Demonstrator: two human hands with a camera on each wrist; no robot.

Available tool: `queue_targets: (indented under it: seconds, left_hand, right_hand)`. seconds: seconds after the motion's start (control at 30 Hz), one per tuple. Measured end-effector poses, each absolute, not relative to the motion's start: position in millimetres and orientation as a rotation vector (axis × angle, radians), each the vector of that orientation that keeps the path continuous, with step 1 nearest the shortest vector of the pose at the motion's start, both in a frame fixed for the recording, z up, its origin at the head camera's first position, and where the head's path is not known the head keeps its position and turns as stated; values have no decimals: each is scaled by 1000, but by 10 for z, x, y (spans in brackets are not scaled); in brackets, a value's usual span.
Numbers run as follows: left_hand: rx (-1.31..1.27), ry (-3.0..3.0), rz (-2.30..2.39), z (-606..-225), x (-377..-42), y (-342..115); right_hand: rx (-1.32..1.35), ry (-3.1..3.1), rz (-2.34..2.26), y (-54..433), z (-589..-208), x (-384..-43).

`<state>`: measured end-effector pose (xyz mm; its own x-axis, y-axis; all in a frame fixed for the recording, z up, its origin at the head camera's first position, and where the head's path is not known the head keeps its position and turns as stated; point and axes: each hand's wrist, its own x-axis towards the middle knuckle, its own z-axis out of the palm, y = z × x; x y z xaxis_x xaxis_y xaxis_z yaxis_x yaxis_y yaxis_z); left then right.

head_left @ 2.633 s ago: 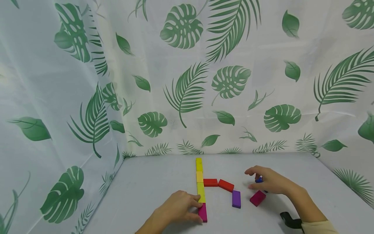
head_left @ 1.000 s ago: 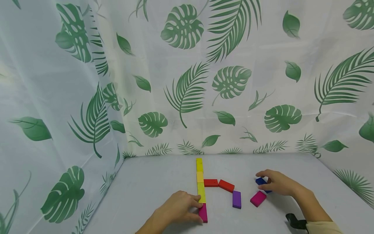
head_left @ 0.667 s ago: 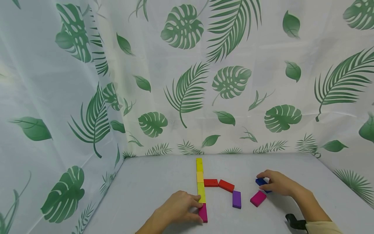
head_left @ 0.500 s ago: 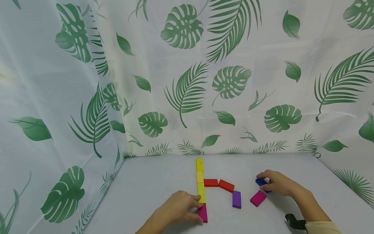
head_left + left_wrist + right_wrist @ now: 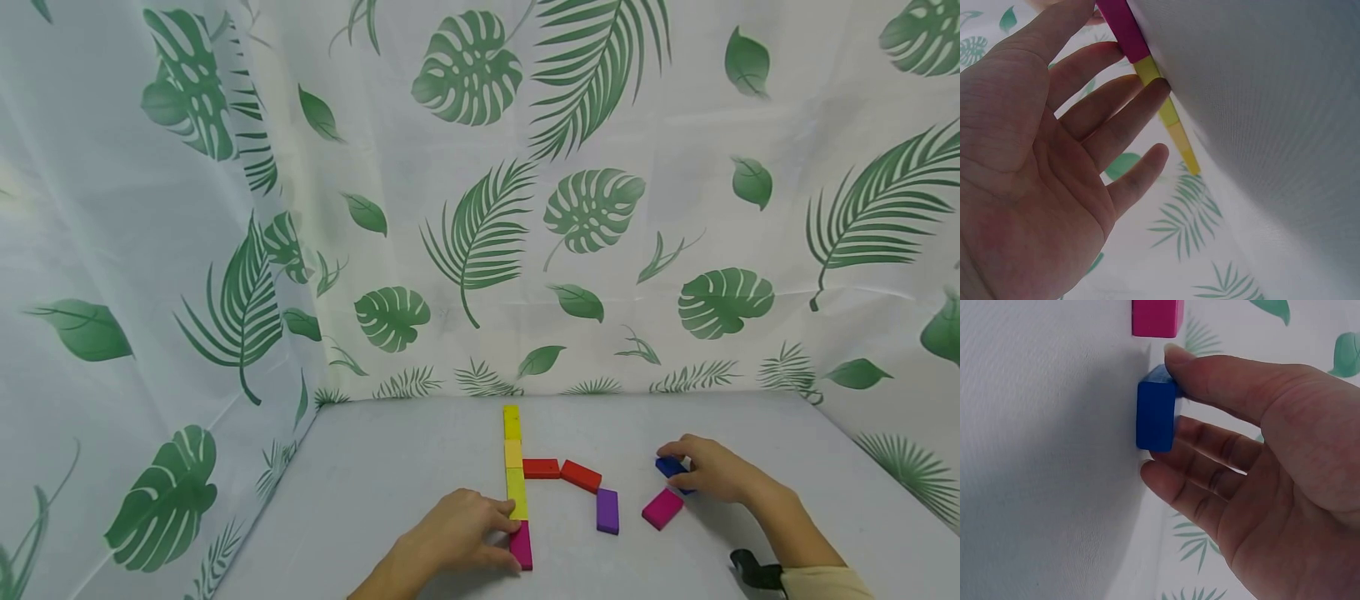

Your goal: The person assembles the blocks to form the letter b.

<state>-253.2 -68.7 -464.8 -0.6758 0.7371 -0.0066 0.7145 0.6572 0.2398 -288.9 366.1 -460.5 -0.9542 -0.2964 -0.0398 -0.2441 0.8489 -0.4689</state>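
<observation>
My right hand [image 5: 716, 471] pinches a blue block [image 5: 1155, 415] at the right of the table, thumb on one side and fingertips on the other. Close to it in the head view lies a magenta block [image 5: 662, 509], set at a slant. On the left, a straight row runs away from me: a magenta block [image 5: 521, 548] at the near end, then yellow blocks [image 5: 516, 487]. My left hand [image 5: 461, 529] rests against the row's left side, its fingers loosely extended. Its index fingertip is where magenta meets yellow, the thumb tip at the magenta block's near end.
Two red blocks [image 5: 542, 469] extend rightward from the row, the second angled. A purple block [image 5: 607, 511] lies below them. A black curved object [image 5: 753, 571] is by the right sleeve. Leaf-print curtains [image 5: 585, 350] surround the table's back and sides.
My right hand has moved slightly right, and its thumb and fingers have closed on the blue block. The left hand and the laid blocks stay where they were.
</observation>
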Motion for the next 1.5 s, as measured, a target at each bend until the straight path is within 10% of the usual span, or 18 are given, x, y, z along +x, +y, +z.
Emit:
queue_targets:
  seconds: [1.5]
  left_hand:
    - [1217, 2769, 311, -4654, -2542, -686]
  right_hand:
    - [-498, 2968, -738, 3472, -4554, -2875]
